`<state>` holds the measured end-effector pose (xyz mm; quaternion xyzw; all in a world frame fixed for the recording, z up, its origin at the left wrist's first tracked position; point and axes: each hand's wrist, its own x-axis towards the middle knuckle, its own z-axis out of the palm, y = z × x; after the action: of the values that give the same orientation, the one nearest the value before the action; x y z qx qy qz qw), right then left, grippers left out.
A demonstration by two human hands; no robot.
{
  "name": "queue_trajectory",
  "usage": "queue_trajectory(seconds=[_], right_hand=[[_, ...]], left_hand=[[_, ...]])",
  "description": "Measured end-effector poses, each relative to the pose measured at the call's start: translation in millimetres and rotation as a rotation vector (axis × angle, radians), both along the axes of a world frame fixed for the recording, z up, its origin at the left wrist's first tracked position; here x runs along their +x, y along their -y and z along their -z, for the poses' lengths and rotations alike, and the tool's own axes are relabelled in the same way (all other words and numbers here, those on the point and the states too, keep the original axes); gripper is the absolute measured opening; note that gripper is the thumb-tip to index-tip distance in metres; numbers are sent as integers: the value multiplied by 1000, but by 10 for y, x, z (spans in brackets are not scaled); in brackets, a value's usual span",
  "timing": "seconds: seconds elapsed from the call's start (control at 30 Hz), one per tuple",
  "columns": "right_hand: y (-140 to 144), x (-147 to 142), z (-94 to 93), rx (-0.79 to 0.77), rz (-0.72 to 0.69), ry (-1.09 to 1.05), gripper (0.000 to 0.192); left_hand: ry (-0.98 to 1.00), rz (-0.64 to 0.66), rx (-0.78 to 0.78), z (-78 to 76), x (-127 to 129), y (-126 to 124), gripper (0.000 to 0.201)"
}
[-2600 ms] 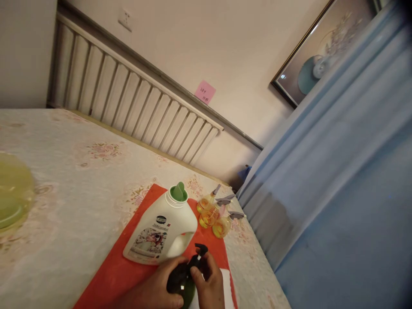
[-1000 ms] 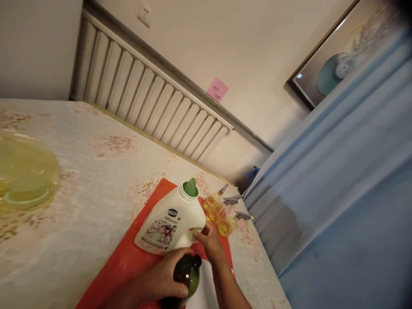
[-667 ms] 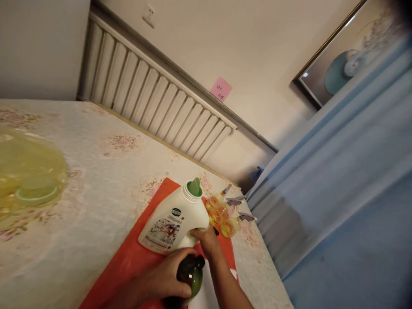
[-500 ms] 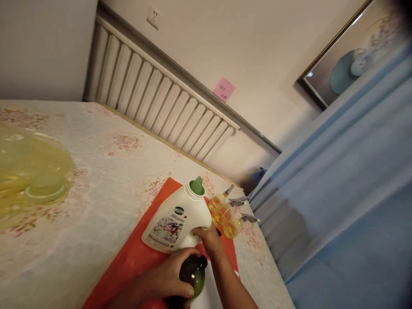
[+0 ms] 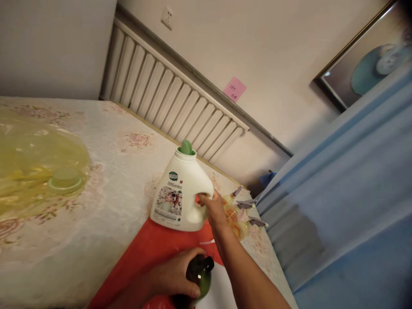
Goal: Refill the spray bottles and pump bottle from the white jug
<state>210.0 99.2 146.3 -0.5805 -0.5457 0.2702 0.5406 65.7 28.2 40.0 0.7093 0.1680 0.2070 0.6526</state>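
My left hand point(image 5: 175, 277) is wrapped round a dark green bottle point(image 5: 203, 283) with a black neck, low in the view over a red sheet point(image 5: 141, 253). My right hand point(image 5: 212, 208) grips the handle of a white detergent jug point(image 5: 189, 180), which stands nearly upright at the far end of the red sheet. A green pouring spout shows in the jug's uncapped mouth, and its front bears a floral label. The right fingers are partly hidden inside the handle opening. Whether the jug's base touches the table, I cannot tell.
Several small bottles of yellow liquid with grey spray tops point(image 5: 240, 214) stand behind my right hand. A yellow transparent bag point(image 5: 41, 159) with a green cap point(image 5: 65, 181) lies at the left on the flowered tablecloth point(image 5: 119, 210). Blue curtain point(image 5: 347, 193) hangs at the right.
My right hand has moved the white jug up and away, farther from the green bottle, and the jug tilts less. My left hand keeps its hold. The view has shifted slightly.
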Motion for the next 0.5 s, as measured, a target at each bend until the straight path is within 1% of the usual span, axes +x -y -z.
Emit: queue_trajectory(seconds=[0.1,0.23,0.37,0.5], right_hand=[[13,34,-280,39,39,62,17],[167,195,-642,63,101,150,18],[463,395,-948,37,143,282,14],[853,584,-1183,-9,181,398,11]], left_hand=[[-3,-4,-11,-16,-15,-7,80],[12,-19,-53,-78,-58,-18,76],[65,-15,-87,-114,-112,-42,70],[73,-2,-80,-139,-129,-85,70]])
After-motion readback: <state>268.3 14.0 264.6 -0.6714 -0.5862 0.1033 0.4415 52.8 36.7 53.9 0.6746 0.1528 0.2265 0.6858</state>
